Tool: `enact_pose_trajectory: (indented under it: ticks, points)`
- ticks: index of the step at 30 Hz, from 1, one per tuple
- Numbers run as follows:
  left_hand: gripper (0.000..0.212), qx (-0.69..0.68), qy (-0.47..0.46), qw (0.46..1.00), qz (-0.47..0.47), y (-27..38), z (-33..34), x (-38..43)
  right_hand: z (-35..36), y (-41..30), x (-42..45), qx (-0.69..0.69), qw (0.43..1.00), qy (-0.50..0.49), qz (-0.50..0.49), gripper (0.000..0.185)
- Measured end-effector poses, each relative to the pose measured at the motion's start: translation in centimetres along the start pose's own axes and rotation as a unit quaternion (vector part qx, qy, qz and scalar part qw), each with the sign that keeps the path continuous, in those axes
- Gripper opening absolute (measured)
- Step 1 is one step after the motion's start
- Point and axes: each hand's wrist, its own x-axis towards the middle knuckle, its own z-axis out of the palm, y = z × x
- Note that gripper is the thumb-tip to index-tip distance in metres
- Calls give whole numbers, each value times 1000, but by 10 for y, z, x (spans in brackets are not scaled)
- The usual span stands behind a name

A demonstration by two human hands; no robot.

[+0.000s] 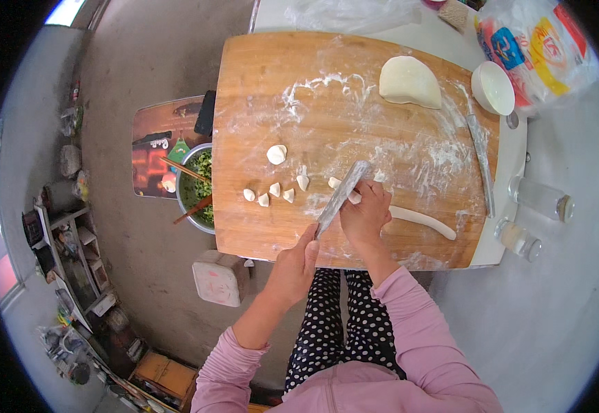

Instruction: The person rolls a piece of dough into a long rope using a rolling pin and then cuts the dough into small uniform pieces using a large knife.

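My left hand [298, 263] is closed on the handle end of a long flat knife [341, 195], its blade dusted with flour and reaching up to the right. My right hand [365, 209] grips a rope of dough [426, 220] close beside the blade; the rope's tail curves to the right on the wooden board [258, 113]. Several small cut dough pieces [275, 190] lie left of the blade, with a rounder lump of dough [276, 154] above them. A large dough block [409, 82] rests at the board's upper right.
A narrow floured tool [481, 165] lies along the board's right edge, near a white bowl [493, 88]. Two glass jars [537, 197] stand farther right. At the left edge is a metal bowl of chopped greens [190, 199] with chopsticks [183, 169]. A plastic bag [542, 51] sits top right.
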Motion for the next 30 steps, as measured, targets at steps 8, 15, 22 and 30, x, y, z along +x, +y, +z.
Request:
enact_pose_trajectory:
  ticks: [8, 15, 22, 30]
  points:
    - [47, 35, 35, 999, 21, -16, 23, 29, 1, 10, -1, -5, 999, 31, -14, 20]
    - [48, -27, 11, 999, 13, 3, 18, 1, -8, 22, -13, 18, 1000, 10, -7, 23]
    - [49, 19, 14, 1000, 16, -10, 34, 8, -10, 23, -20, 25, 998, 38, -40, 24]
    - [48, -17, 10, 1000, -6, 6, 27, 18, -25, 28, -3, 24, 998, 41, -29, 23]
